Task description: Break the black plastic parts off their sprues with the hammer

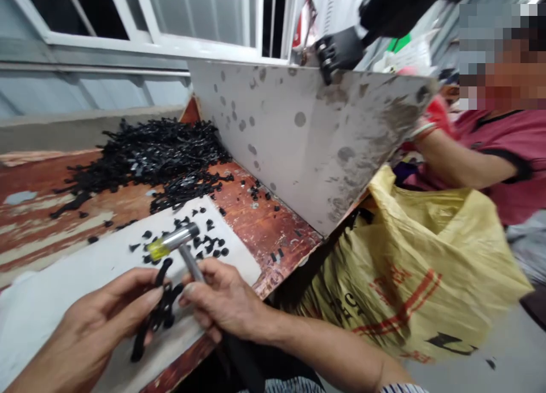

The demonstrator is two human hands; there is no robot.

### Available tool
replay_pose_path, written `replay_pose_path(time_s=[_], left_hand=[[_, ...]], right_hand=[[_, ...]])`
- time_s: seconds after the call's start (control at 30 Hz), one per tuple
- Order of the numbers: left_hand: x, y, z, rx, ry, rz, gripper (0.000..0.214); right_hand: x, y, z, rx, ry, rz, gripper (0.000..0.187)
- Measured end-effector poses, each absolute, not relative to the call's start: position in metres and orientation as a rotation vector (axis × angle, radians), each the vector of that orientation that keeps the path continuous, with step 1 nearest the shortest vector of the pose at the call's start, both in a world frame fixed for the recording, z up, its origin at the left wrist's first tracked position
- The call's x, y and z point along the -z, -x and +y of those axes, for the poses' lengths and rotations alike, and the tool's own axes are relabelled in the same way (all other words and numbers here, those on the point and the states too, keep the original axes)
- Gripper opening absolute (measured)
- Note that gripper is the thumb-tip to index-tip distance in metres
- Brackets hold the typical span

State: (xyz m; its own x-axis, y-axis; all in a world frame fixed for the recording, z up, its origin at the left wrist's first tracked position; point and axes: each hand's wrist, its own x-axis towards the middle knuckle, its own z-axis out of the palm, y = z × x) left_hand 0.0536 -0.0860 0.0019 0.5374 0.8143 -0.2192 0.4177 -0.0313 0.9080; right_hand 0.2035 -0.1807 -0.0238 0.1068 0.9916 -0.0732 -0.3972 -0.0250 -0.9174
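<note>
My left hand (pixel 108 316) is closed on a dark, curved black part (pixel 139 344), pinched between thumb and fingers. Its exact kind is not clear. My right hand (pixel 232 302) grips a small hammer (pixel 184 235) by its shaft, and the head has a clear yellow face at one end. The head hovers over or rests near a white board (pixel 234 251); I cannot tell which. Several small black pieces (pixel 209 245) lie scattered on that board. Some black bits near my right fingertips are partly hidden.
A large heap of black parts (pixel 166 148) covers the back of the worn red-brown table (pixel 273 216). A stained grey panel (pixel 298 137) stands along its right side. Beyond it are a yellow sack (pixel 426 256) and another person's arm (pixel 464 160). A black lamp-like fixture (pixel 345 49) hangs above.
</note>
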Motion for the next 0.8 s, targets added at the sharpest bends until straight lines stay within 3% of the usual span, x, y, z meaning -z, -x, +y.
replay_pose_path(time_s=[0.1, 0.37, 0.8], left_hand=[[-0.013, -0.066, -0.096, -0.387, -1.579, 1.049, 0.039], [-0.007, -0.064, -0.103, -0.264, -1.488, 1.098, 0.051], [-0.006, -0.064, -0.099, -0.332, -1.318, 1.114, 0.042]], right_hand=[[0.033, -0.203, -0.186, -1.325, 0.976, -0.728, 0.016], [0.033, -0.201, -0.187, -1.364, 0.977, -0.703, 0.02], [0.041, -0.198, -0.182, -1.273, 1.02, -0.623, 0.017]])
